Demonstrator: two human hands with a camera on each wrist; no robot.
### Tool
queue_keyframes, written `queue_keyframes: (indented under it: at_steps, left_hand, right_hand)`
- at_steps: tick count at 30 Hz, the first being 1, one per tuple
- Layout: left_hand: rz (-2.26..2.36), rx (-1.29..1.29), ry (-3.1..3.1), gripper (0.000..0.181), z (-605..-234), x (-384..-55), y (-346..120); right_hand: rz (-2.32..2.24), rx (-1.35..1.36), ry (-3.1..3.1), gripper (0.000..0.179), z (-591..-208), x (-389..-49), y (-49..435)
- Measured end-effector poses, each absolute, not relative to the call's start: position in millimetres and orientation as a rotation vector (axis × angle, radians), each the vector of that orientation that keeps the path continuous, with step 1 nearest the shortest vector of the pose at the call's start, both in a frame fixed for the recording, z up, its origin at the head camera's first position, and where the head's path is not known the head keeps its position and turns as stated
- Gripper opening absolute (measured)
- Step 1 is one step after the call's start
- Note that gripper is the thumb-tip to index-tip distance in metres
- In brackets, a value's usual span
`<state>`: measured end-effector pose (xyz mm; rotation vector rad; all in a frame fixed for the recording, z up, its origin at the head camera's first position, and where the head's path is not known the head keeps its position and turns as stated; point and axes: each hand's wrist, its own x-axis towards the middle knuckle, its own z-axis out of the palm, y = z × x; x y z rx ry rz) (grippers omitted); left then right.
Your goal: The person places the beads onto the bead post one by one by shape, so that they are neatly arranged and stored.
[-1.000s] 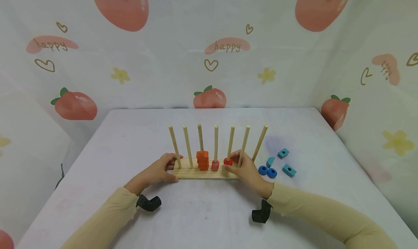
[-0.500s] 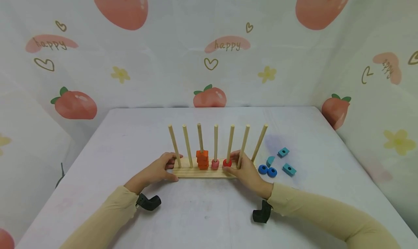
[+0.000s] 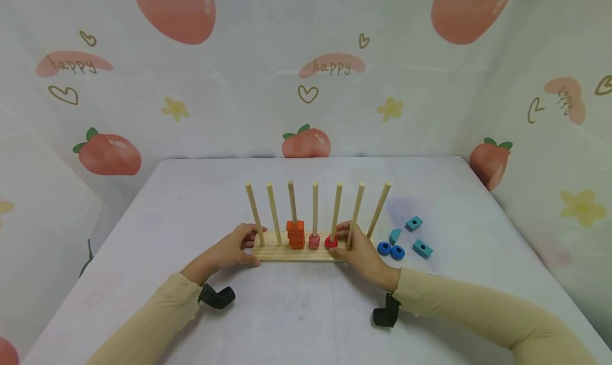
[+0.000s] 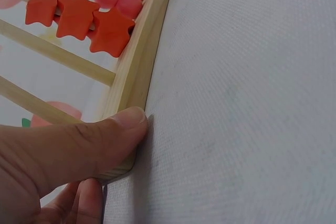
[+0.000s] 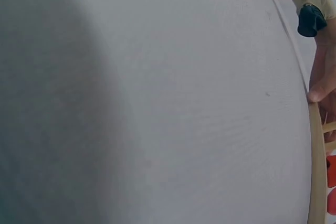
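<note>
A wooden peg rack (image 3: 296, 255) with several upright pegs lies across the table. My left hand (image 3: 232, 246) grips its left end, thumb (image 4: 128, 121) on the front edge and fingers behind. Three orange stars (image 4: 76, 17) are stacked on the third peg from the left. Pink beads (image 3: 314, 242) sit on the peg beside them. Low on the fifth peg, close to the base, is a red bead (image 3: 331, 242). My right hand (image 3: 358, 251) holds this bead between thumb and fingers, partly hidden behind the pegs.
Right of the rack lie two blue beads (image 3: 391, 250), a teal half-round piece (image 3: 394, 236) and two teal blocks with holes (image 3: 423, 248). A patterned cloth (image 3: 229, 88) hangs behind the table.
The red bead has come down slightly on its peg, toward the base. My right thumb has lowered with it, off the bead's front. The left hand keeps its hold.
</note>
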<state>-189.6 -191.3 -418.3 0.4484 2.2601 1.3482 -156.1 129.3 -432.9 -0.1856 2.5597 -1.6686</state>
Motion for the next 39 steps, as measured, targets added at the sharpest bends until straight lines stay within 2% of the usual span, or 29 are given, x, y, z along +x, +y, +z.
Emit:
queue_keyframes:
  at_steps: [27,36,39]
  left_hand:
    - [1.366,0.475,2.262,0.080,-421,-189,-193]
    - [1.359,0.468,2.276,0.080,-422,-189,-193]
    - [1.353,0.446,2.283,0.080,-422,-189,-193]
  right_hand:
    - [-1.511,-0.263,2.601,0.045,-426,-150,137]
    - [-1.207,-0.367,2.582,0.069,-394,-136,160]
    - [-1.128,-0.410,2.517,0.070,-379,-132,174]
